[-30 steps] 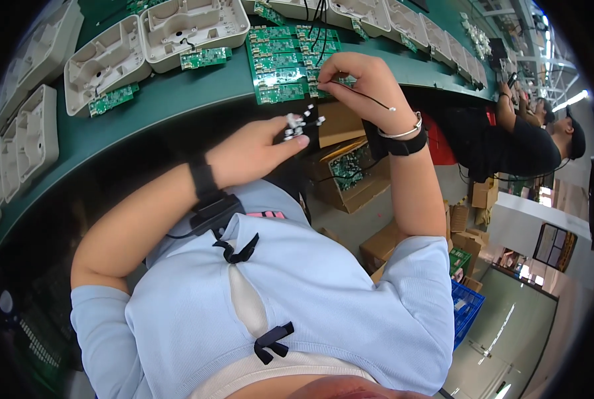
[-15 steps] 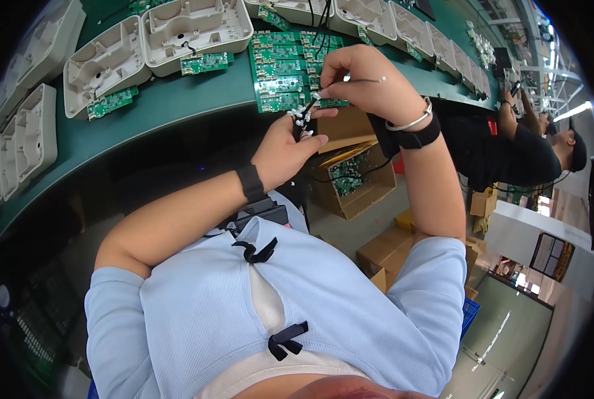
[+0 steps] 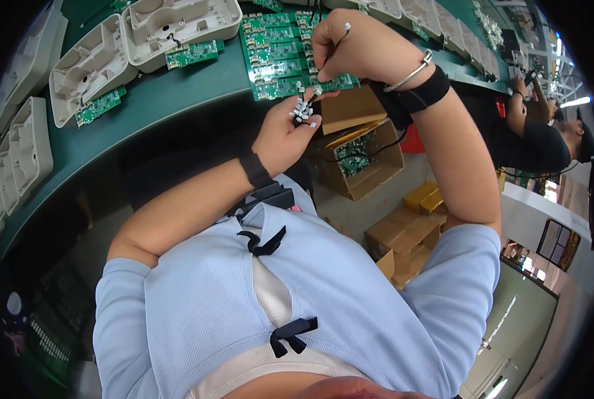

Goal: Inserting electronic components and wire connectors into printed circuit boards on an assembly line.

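A bunch of short black wires with white plugs (image 3: pixel 302 110) is gripped in my left hand (image 3: pixel 278 136), just off the table's near edge. Beyond it, my right hand (image 3: pixel 366 53) is bent over a panel of green circuit boards (image 3: pixel 275 68), thumb and forefinger pinched together at the panel's right part. From that pinch a thin dark wire with a white plug (image 3: pixel 347 26) sticks up across the hand. Its other end is hidden by the fingers, so I cannot see whether it touches a board.
Off-white plastic housings (image 3: pixel 92 70) line the green table (image 3: pixel 177 100), some with a single circuit board (image 3: pixel 194 54) alongside. Below the edge stands a cardboard box (image 3: pixel 376 163) holding boards. More cartons (image 3: pixel 403 233) are on the floor. Another person (image 3: pixel 533 139) works at the far right.
My right hand has moved away from the wire bunch, farther over the board panel, and the pinched wire has swung from sideways to upright. My left hand still holds the bunch. The view has shifted slightly.
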`<state>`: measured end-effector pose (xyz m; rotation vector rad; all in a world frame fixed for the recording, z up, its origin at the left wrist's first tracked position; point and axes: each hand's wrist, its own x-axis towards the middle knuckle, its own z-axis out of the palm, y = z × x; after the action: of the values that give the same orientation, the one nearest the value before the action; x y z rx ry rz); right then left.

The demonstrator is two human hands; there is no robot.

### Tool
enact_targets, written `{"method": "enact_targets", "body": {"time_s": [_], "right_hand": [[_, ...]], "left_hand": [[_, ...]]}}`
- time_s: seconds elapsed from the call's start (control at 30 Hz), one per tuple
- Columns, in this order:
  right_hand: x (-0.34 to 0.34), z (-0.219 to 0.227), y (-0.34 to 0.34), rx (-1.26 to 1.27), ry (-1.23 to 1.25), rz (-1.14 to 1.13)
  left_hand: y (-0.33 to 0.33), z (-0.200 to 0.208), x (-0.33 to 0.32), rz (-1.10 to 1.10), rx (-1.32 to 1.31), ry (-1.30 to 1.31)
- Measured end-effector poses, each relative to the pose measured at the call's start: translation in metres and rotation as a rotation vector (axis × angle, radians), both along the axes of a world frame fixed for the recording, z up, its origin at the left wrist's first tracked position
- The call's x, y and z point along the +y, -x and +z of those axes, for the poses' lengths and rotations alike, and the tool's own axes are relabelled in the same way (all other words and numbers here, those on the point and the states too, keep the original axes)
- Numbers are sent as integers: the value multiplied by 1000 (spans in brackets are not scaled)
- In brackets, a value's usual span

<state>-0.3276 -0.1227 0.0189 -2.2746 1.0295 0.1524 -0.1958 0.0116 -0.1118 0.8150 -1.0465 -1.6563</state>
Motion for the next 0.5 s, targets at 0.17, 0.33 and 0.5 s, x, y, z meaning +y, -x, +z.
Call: {"method": "enact_targets", "body": {"time_s": [0.17, 0.33, 0.5], "right_hand": [[-1, 17, -16, 176, 38, -77], [7, 26, -13, 118, 55, -138], [24, 0, 23, -299, 148, -41]], "left_hand": [[1, -8, -1, 23, -83, 122], [1, -19, -6, 31, -131, 70], [-6, -13, -8, 28, -139, 166]]}}
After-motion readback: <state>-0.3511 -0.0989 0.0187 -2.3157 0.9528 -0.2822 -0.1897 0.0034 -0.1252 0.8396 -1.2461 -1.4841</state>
